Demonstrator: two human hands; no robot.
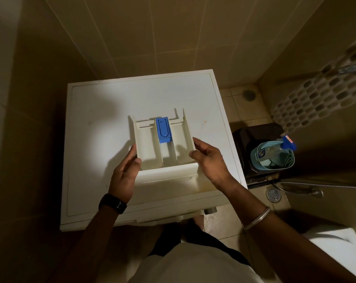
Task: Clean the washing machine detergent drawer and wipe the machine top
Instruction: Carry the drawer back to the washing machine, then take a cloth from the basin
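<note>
Detergent drawer point(165, 148), removed and held over the washing machine top point(103, 111); left hand point(125, 170) and right hand point(208, 158) grasp its sides. Cleaning appears not yet begun; next, probably, reaching the spray bottle point(283, 149).

one drawer point(166, 152), two hands point(125, 172) point(209, 160), one basket point(275, 156)
</note>
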